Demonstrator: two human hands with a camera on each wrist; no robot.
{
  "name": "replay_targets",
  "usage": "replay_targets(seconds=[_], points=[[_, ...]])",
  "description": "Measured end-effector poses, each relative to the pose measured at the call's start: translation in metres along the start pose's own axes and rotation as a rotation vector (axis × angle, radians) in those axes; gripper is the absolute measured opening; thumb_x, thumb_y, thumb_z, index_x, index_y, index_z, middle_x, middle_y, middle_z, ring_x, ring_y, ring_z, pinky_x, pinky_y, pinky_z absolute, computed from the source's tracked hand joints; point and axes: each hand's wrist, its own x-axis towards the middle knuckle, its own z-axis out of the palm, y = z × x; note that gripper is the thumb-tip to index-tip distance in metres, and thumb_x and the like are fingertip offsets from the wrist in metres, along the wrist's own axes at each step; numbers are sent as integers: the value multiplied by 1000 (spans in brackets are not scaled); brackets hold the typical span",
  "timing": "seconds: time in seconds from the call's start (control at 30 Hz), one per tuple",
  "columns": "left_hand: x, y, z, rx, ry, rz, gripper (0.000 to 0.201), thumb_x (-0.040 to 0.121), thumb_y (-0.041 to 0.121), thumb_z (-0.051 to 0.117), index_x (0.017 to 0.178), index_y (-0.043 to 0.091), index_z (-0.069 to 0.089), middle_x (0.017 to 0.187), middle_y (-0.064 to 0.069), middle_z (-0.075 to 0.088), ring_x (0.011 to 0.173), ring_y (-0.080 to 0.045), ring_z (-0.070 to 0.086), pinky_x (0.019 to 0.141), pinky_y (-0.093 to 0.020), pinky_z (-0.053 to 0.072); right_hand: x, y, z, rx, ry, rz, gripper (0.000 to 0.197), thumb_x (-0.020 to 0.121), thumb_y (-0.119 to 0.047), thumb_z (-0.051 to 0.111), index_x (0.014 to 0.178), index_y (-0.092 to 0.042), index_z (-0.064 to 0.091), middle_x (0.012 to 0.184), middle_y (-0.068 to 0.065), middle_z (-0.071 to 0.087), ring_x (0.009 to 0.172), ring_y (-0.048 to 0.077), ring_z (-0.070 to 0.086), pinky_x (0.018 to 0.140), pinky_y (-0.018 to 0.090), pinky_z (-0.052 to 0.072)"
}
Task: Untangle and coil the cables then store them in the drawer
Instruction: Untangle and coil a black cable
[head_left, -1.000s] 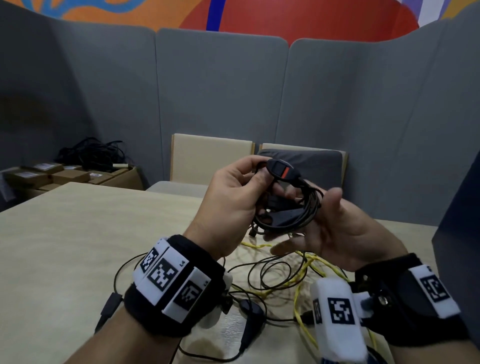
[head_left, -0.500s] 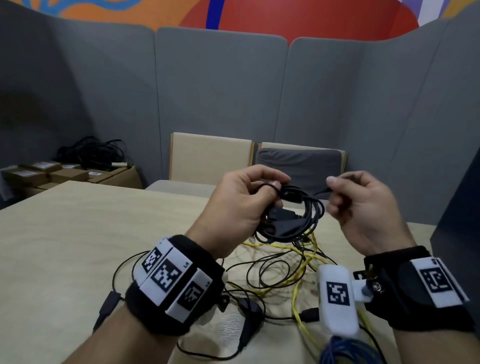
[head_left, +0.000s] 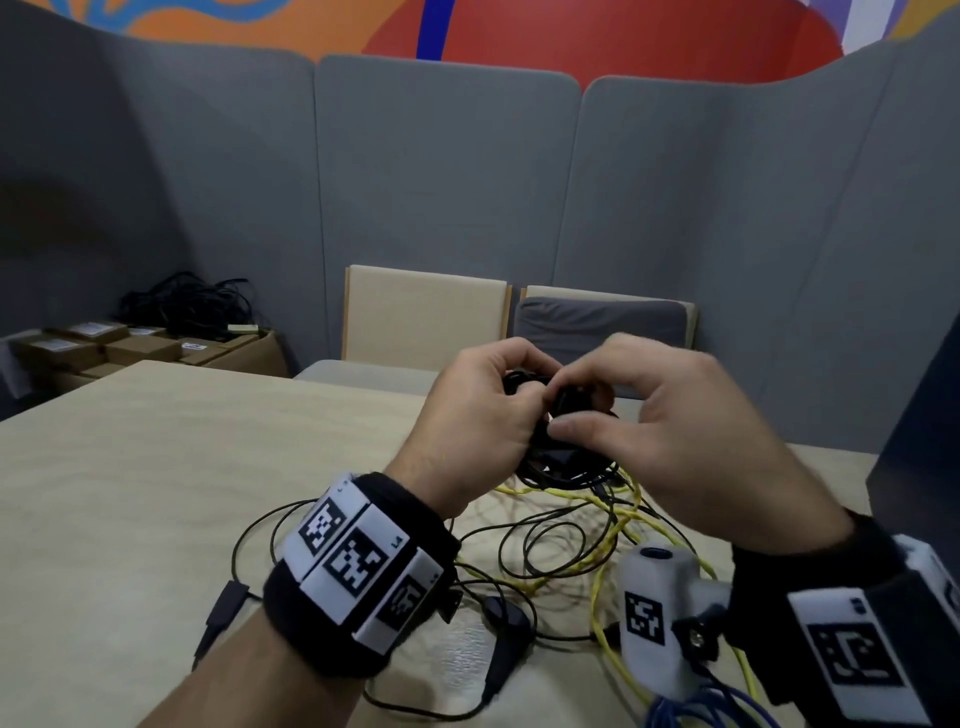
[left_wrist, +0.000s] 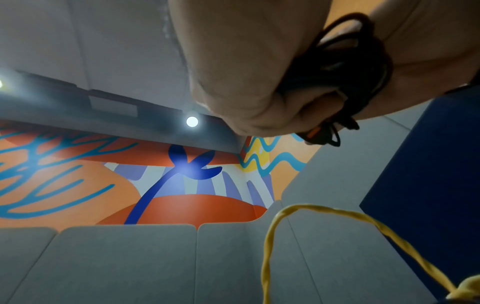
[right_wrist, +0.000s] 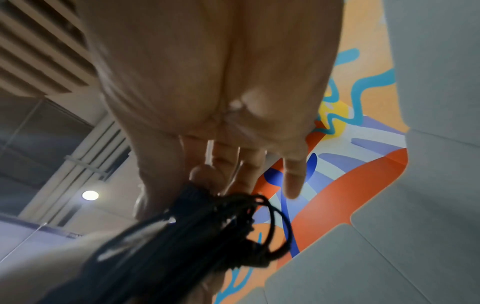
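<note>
**Inspector:** While both hands work above the table (head_left: 130, 467), note each one's state. The left hand (head_left: 483, 410) has its fingers curled round the black cable coil (head_left: 566, 462), bunching the loops in its fist. The right hand (head_left: 670, 431) pinches the coil's upper part between thumb and forefinger; its other 3 fingers stand nearly straight.

**Assessor:** Location of the task items?

**Inspector:** The coil is held in the air, just above the loose tangle. A yellow cable (head_left: 602, 582) and thin black cables (head_left: 545, 540) lie spread on the table beneath. No drawer is in view.

**Assessor:** Risks?

**Inspector:** 2, in my judgement. If the pinch slips before the end is secured, the loops likely spring apart. The coil's lower loops hang close to the yellow cable, though I cannot tell whether they touch; lifting away could snag it and drag the tangle along.
</note>
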Motion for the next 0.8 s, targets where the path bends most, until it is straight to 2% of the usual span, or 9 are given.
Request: replay_targets(seconds=[0.1, 0.23, 0.33, 0.43, 0.47, 0.53, 0.6, 0.7, 0.8], points=[[2, -2, -1, -22, 21, -5, 26, 88, -3, 51, 87, 13, 71, 81, -11, 71, 70, -21, 68, 59, -36, 57, 0, 6, 0, 112, -79, 68, 20, 83, -18, 75, 90, -36, 70, 81, -10, 66, 84, 8, 64, 75, 17, 48], [1, -1, 3, 21, 12, 38, 27, 86, -4, 50, 95, 10, 71, 86, -9, 72, 79, -22, 69, 68, -39, 60, 3, 13, 9, 6, 62, 80, 11, 78, -18, 80, 79, -26, 73, 88, -13, 53, 81, 3, 56, 68, 9, 42], [0, -2, 5, 68, 14, 81, 29, 86, -3, 49, 97, 12, 70, 88, -7, 71, 81, -19, 69, 68, -35, 60, 2, 17, 10, -33, 89, 146, 19, 79, -27, 78, 82, -28, 59, 90, -14, 51, 82, -2, 55, 68, 14, 46], [0, -4, 6, 104, 10, 115, 29, 83, 3, 49, 97, 18, 70, 89, -1, 72, 83, -16, 68, 70, -34, 59, 1, 13, 13, -73, 75, 159, 19, 87, -29, 67, 88, -24, 49, 79, -10, 58, 73, 4, 58, 64, 28, 50], [-1, -4, 7, 103, 8, 116, 30, 82, 5, 48, 96, 19, 70, 89, 0, 71, 82, -15, 68, 69, -33, 59, 2, 11, 15, -92, 67, 150, 18, 88, -28, 65, 90, -22, 48, 79, -11, 57, 75, 4, 57, 64, 27, 48], [-2, -4, 8, 98, 3, 114, 31, 84, 3, 47, 94, 21, 70, 88, 0, 71, 81, -15, 68, 66, -31, 58, 2, 12, 17, -93, 29, 158, 23, 88, -26, 66, 94, -23, 44, 83, -13, 53, 80, -1, 52, 63, 16, 41], [-2, -3, 8, 107, -4, 114, 33, 87, 1, 46, 96, 22, 69, 90, -1, 71, 83, -15, 67, 65, -30, 58, 2, 14, 17, -42, 14, 216, 30, 86, -27, 69, 93, -28, 41, 85, -12, 52, 75, -3, 52, 61, 14, 39], [-2, -3, 10, 82, -9, 109, 33, 89, 1, 45, 96, 23, 68, 92, -2, 70, 86, -17, 67, 69, -33, 59, 2, 16, 19, 45, 39, 313, 33, 84, -31, 70, 91, -30, 37, 84, -8, 58, 69, 4, 59, 56, 19, 46], [-3, -2, 13, 17, -8, 79, 34, 90, -3, 42, 95, 22, 66, 93, -4, 70, 84, -17, 68, 65, -31, 59, 2, 16, 22, 60, 13, 345, 31, 86, -32, 69, 93, -30, 39, 80, -7, 62, 65, 3, 62, 55, 23, 50]])
